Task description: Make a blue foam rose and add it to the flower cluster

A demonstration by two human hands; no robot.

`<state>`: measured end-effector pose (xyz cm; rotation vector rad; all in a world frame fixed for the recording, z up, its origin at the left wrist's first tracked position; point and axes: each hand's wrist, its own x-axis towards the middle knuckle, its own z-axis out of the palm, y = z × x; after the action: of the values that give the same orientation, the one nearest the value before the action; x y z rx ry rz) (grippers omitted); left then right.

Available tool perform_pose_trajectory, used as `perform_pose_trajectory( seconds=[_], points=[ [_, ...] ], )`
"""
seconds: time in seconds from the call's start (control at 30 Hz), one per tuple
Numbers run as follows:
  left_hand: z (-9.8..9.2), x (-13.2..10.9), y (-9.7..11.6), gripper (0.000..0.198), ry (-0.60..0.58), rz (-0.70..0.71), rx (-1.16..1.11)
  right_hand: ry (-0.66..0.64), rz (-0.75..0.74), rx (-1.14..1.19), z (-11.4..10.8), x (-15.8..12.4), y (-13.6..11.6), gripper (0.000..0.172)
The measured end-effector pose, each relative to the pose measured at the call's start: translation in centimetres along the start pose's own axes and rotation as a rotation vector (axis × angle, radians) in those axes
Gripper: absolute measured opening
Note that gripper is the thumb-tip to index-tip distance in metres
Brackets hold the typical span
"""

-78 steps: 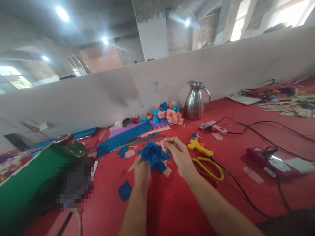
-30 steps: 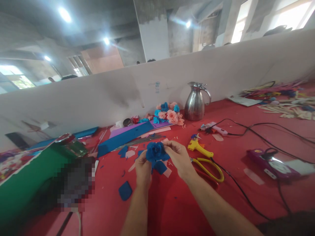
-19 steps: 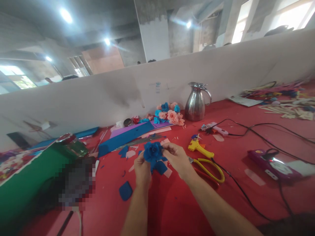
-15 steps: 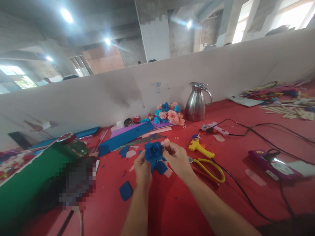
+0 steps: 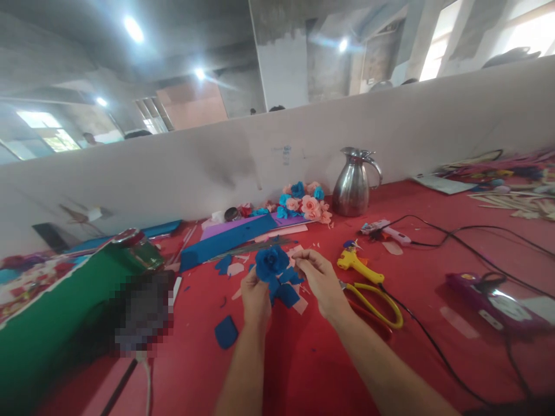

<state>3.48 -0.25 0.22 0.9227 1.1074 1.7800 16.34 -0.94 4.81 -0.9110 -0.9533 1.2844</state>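
No legible brand or label anywhere I can see. The only writing is a small blue mark (image 5: 286, 155) on the white partition wall (image 5: 433, 127) at upper centre, too small to read.

Left hand (image 5: 255, 296), just left of frame centre: forearm comes up from the bottom edge, back of the hand to the camera, fingers clenched around the base of a dark blue foam rose (image 5: 271, 263). Firm grasp from below.

Right hand (image 5: 321, 278), just right of centre: forearm runs in from the lower right, thumb and forefinger pinched together beside the rose's right edge. Can't tell if a petal sits between them.

The rose is at frame centre, held above the red tabletop (image 5: 303, 358). Long axis is roughly upright, base down in the left fist, bloom facing up and toward the camera. Loose blue petals (image 5: 287, 293) hang at its lower right.

Around it:
- yellow glue gun (image 5: 358, 263) and yellow-handled scissors (image 5: 378, 297), just right of the right hand
- flat blue foam scrap (image 5: 226, 332), lower left of the left hand
- long blue foam strip (image 5: 229, 240), behind the rose
- pile of pink and blue foam roses (image 5: 303, 202) beside a steel jug (image 5: 353, 189), against the wall
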Motion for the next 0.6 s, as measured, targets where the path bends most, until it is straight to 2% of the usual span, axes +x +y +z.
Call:
perform_pose_trajectory(
  seconds=[0.23,0.43,0.6],
  points=[
    [0.09,-0.14,0.02,0.014,-0.036,0.016,-0.004,-0.126,-0.004,-0.089,0.12,-0.20,0.10,0.012],
    [0.07,-0.09,-0.14,0.018,-0.044,0.015,-0.023,-0.126,-0.012,-0.125,0.21,-0.10,0.45,0.009],
    [0.29,-0.13,0.03,0.013,-0.013,0.026,-0.029,-0.125,-0.076,-0.117,0.04,-0.32,0.40,0.018]
  ],
)
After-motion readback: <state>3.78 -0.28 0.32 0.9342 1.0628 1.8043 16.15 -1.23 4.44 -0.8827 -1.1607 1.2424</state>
